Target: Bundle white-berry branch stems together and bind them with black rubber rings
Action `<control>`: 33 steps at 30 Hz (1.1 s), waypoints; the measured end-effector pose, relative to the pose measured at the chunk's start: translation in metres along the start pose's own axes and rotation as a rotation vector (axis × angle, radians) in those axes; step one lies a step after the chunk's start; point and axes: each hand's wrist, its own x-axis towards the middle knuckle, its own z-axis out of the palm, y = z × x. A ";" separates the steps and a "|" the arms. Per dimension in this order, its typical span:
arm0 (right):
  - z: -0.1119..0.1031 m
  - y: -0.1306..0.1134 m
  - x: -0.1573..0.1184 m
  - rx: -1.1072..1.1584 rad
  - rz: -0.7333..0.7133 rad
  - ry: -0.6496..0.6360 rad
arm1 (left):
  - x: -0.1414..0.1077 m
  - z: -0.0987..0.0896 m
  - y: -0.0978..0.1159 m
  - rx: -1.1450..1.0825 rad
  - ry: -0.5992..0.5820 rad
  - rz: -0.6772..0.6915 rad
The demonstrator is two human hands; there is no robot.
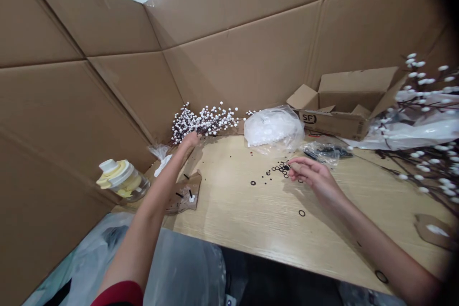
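At the back left, my left hand (191,139) is closed at the stem ends of the artificial branches with white berries (211,119). Its fingertips are partly hidden among the stems. My right hand (311,172) is above the small black rings (281,169), thumb and fingers pinched together. Whatever lies between those fingertips is too small to make out. Single black rings lie apart from the pile, one nearer the front (301,213) and one farther left (253,183).
A clear plastic bag with white contents (274,126) and an open cardboard box (333,122) stand behind. More berry branches (426,167) spread at right. A yellow-lidded jar (124,179) and torn brown paper (186,193) are at left. Cardboard walls (236,67) enclose the table (229,210).
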 end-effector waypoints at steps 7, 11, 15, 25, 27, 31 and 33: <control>0.009 -0.012 0.001 -0.110 -0.159 0.032 | -0.021 -0.081 0.006 -0.498 -0.152 -0.043; 0.023 -0.031 -0.006 -0.160 -0.257 0.008 | -0.063 -0.128 0.016 -0.866 -0.250 0.018; 0.039 -0.061 -0.020 -0.222 -0.424 -0.017 | -0.117 -0.148 0.037 -1.205 -0.309 0.157; 0.038 -0.187 -0.096 -0.896 -1.507 0.332 | -0.240 -0.162 0.167 -1.777 -0.693 0.590; 0.028 -0.210 -0.115 -1.000 -1.565 0.363 | -0.264 -0.154 0.193 -1.839 -0.780 0.653; 0.006 -0.237 -0.151 -1.148 -1.620 0.372 | -0.310 -0.117 0.219 -1.906 -1.105 0.651; -0.005 -0.240 -0.167 -1.209 -1.625 0.336 | -0.334 -0.092 0.217 -1.920 -1.239 0.609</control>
